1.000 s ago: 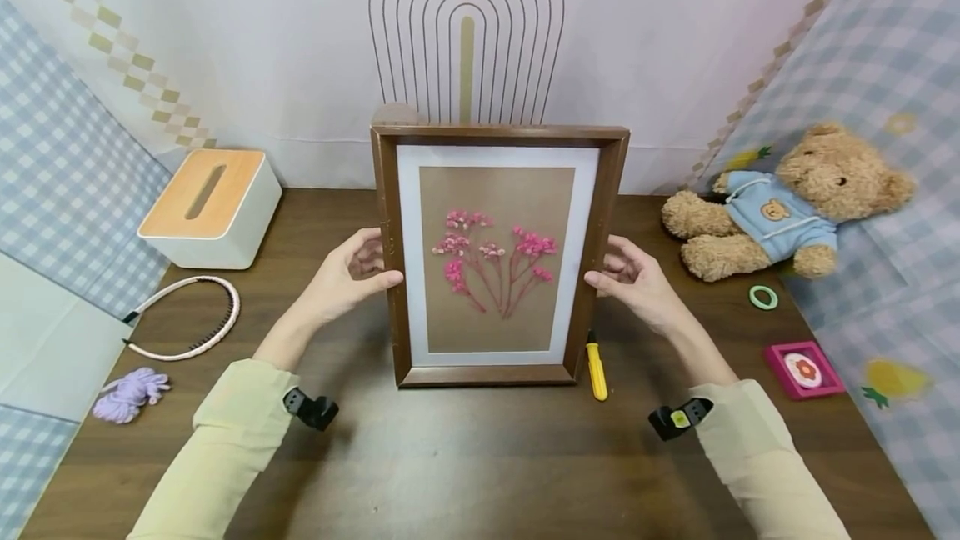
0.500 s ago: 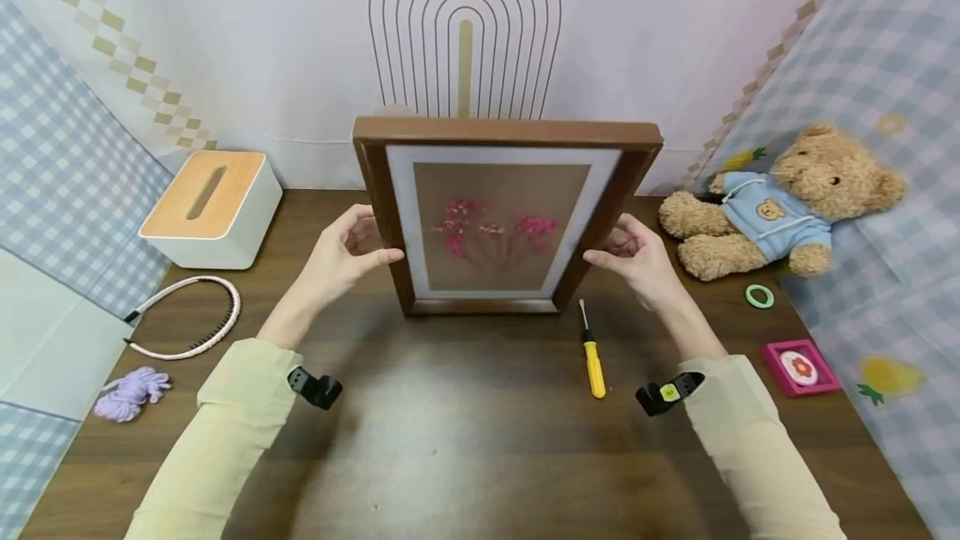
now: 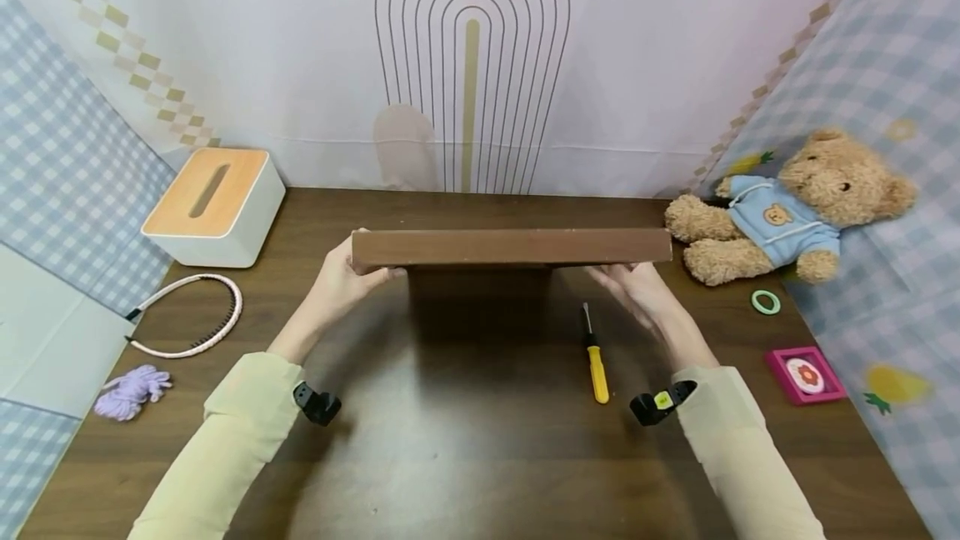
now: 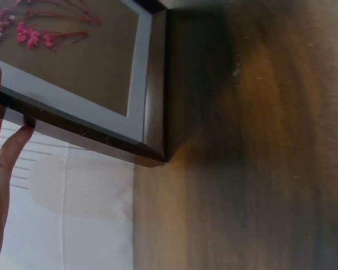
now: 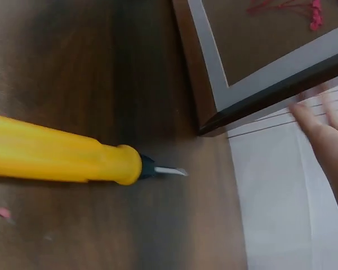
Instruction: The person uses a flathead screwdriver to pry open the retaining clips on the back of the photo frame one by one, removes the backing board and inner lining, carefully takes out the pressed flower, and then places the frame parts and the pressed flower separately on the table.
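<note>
A brown wooden picture frame (image 3: pixel 512 247) stands upright near the back of the table, only its top edge showing in the head view. Pink dried flowers (image 4: pixel 34 36) on a brown ground with a pale mat show behind its front in the left wrist view. My left hand (image 3: pixel 335 292) grips the frame's left side, thumb at the front and fingers round the edge. On the opposite side my right hand (image 3: pixel 642 298) holds it too, fingertips along the edge in the right wrist view. A yellow-handled screwdriver (image 3: pixel 597 369) lies on the table beside my right hand.
A white tissue box (image 3: pixel 213 211) with a wooden lid, a headband (image 3: pixel 238 307) and purple yarn (image 3: pixel 131 392) are on the left. At the right lie a teddy bear (image 3: pixel 795 211), a green ring (image 3: pixel 766 302) and a small magenta frame (image 3: pixel 787 377). A white curtain (image 3: pixel 315 65) hangs behind.
The picture frame has moved back, away from me, and its front has turned out of the head view, leaving the top edge. Both hands have moved with it, keeping hold of its sides.
</note>
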`<state>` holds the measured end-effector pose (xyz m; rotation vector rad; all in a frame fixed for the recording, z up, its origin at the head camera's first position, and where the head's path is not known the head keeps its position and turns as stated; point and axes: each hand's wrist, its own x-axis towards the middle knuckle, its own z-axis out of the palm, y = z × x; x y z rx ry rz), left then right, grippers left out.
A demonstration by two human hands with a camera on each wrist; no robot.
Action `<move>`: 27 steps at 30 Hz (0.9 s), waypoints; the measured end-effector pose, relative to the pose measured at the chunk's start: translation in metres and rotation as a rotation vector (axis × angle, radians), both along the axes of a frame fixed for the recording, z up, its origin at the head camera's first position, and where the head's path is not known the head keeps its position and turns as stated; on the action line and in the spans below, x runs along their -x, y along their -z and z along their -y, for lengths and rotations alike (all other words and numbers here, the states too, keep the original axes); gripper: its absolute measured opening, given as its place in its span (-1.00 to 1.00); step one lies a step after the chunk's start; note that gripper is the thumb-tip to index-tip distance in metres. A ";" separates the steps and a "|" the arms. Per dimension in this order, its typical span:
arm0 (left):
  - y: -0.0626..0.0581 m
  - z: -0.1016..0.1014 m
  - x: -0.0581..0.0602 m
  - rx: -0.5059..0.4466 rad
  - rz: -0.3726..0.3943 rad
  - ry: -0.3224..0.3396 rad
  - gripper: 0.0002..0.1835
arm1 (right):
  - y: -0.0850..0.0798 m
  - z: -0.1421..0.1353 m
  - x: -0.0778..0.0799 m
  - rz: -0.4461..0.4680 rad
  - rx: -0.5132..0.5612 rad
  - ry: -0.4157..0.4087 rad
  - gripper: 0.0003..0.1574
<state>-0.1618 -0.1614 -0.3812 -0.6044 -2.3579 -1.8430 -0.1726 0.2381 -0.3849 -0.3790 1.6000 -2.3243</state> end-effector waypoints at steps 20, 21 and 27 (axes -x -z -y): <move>0.052 0.002 -0.027 0.042 0.383 0.085 -0.33 | 0.035 0.005 -0.007 0.398 -0.471 -0.019 -0.18; 0.053 0.002 -0.026 0.038 0.420 0.099 -0.35 | 0.035 0.006 -0.007 0.394 -0.474 -0.014 -0.18; 0.054 0.003 -0.023 -0.044 0.614 0.153 -0.43 | 0.035 0.012 -0.002 0.395 -0.499 0.035 -0.22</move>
